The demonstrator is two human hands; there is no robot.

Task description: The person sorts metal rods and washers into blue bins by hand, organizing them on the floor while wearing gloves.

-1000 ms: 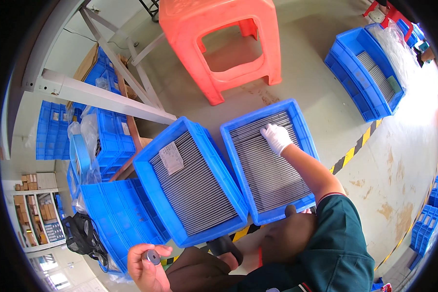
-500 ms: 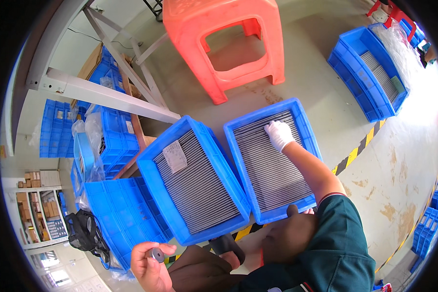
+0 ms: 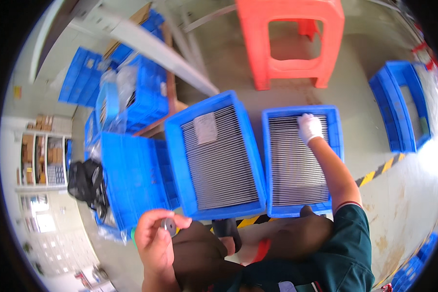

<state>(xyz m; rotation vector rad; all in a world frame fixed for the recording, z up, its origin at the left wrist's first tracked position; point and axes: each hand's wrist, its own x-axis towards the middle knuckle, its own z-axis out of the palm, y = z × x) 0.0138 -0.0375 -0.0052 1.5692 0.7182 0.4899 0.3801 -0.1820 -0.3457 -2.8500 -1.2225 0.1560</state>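
Two blue plastic crates stand side by side on the floor, both packed with rows of thin grey metal pieces. My right hand (image 3: 310, 127), in a white glove, reaches into the right crate (image 3: 336, 146) and rests on the pieces near its far edge; whether it grips one I cannot tell. My bare left hand (image 3: 155, 237) is low at the near left and pinches a small round grey metal disc (image 3: 169, 226). The left crate (image 3: 175, 160) has a white paper slip (image 3: 205, 128) lying on its contents.
A red plastic stool (image 3: 289, 44) stands beyond the crates. More blue crates are stacked at the left (image 3: 131, 97), with an upturned one (image 3: 131, 175) near my left hand, and another at the far right (image 3: 399, 112). A black bag (image 3: 86, 181) lies left. Yellow-black tape (image 3: 379, 170) marks the floor.
The view has swung, so the crates now sit squarer in front of me. My right hand stays at the far end of the right crate; my left hand has risen a little with the disc.
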